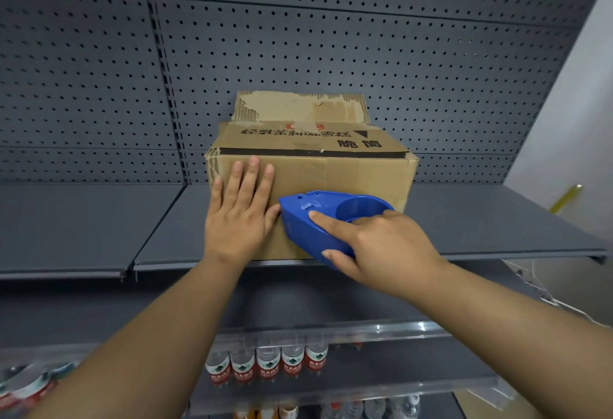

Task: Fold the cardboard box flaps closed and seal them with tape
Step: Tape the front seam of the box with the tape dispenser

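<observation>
The right hand (381, 246) is wrapped around a blue tape dispenser (318, 219), index finger stretched along its top edge, thumb under its lower edge, the rest of the fingers hidden behind the shell. The dispenser's nose is pressed against the front face of the box (331, 179), low on that face and pointing left, its tip touching the thumb of the left hand (240, 209). That left hand lies flat and spread on the same face, fingers pointing up, holding nothing, only pressing the cardboard.

The box stands on a grey metal shelf (99, 226), at its front edge. Its near top flap is folded down and carries black printed characters and a black stripe. The far flap (298, 106) stands upright behind, its surface torn so the corrugation shows. A strip of clear tape runs down the middle of the front face from the top edge. The left front corner is crumpled.

Behind the box rises a grey pegboard (298, 37). Below, on a lower shelf, stands a row of water bottles (265, 365) with red and white labels.
</observation>
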